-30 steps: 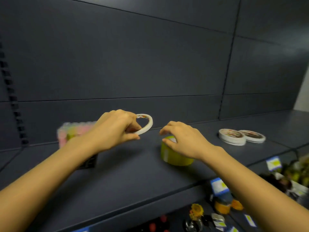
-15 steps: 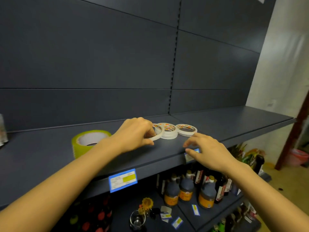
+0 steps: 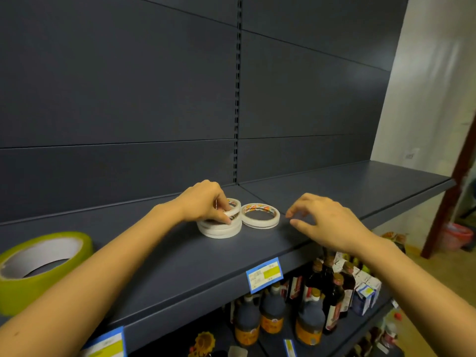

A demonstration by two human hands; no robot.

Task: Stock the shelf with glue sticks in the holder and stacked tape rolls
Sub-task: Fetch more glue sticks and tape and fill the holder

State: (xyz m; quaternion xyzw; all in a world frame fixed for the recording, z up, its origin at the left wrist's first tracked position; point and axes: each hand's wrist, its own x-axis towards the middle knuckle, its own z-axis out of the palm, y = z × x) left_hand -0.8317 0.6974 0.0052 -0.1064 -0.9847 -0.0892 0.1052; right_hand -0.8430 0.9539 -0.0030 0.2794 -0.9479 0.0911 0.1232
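Observation:
On the dark grey shelf (image 3: 347, 186) a stack of thin white tape rolls (image 3: 221, 229) stands in the middle. My left hand (image 3: 203, 202) pinches the top white roll (image 3: 235, 205) and holds it tilted on that stack. A second low pile of white rolls (image 3: 260, 215) lies right beside it. My right hand (image 3: 327, 220) hovers to the right of that pile, fingers loosely curled, holding nothing. A wide yellow-green tape roll (image 3: 38, 264) sits at the far left. No glue sticks or holder are in view.
The shelf's front edge carries blue price tags (image 3: 264, 274). Below it stand dark sauce bottles (image 3: 306, 320) and small cartons (image 3: 364, 289). A slotted upright (image 3: 236, 99) splits the back panel. A red bucket (image 3: 456, 235) sits on the floor at right.
My left hand carried the thin white roll rightwards along the shelf and set it onto the stack. My right hand left the yellow-green roll and moved right, near the second pile.

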